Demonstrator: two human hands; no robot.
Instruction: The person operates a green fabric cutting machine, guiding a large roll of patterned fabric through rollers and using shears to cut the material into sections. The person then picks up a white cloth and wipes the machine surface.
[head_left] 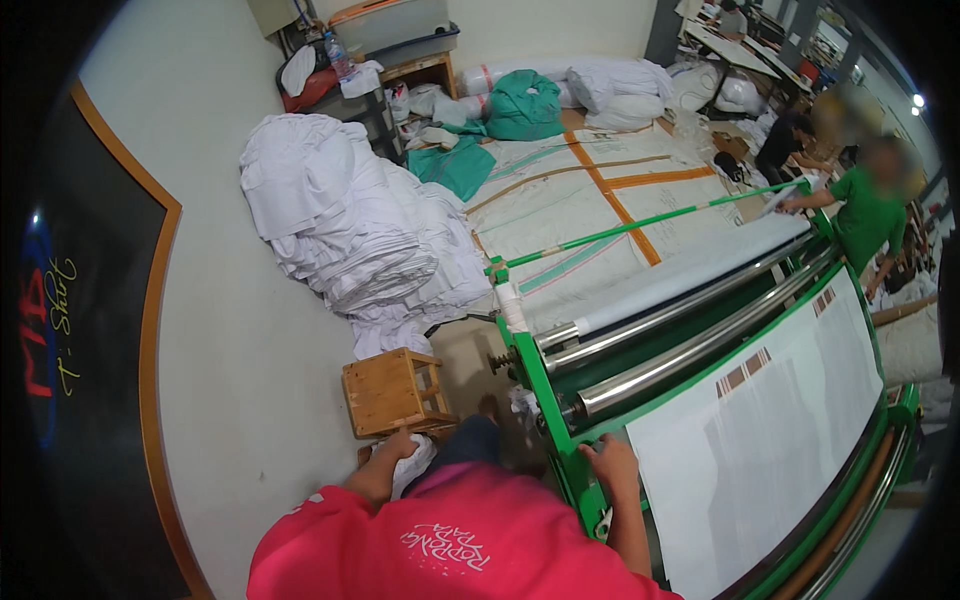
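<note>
1. Green steel is taking the person's weight: the right hand (607, 462) is curling over the near rail of the green roller machine (548, 390), fingers clenched round the frame edge, apparently to steady the body beside it.

2. Down on the other side, the left hand (401, 444) is closing on a wad of white cloth (415, 468) at the person's hip, just below the small wooden stool (392, 391) (the fingers are partly buried in the fabric, so how firm the grip is I cannot tell).

3. White sheet (760, 440) is lying flat across the machine's sloping bed, stretched from the near corner toward the far end, and the shiny metal rollers (690, 345) are running parallel above it, which looks like what is keeping the sheet taut and straight.

4. At the far end a co-worker in a green shirt (868, 215) is reaching out to a long green bar (640, 228) that is spanning the machine's length; that hand belongs to the other person, not to the one wearing the camera.

5. A big heap of folded white fabric (350, 230) is sitting on the floor beside the machine, close by, with bundles and green cloth (523, 105) piled farther back against the wall.
</note>
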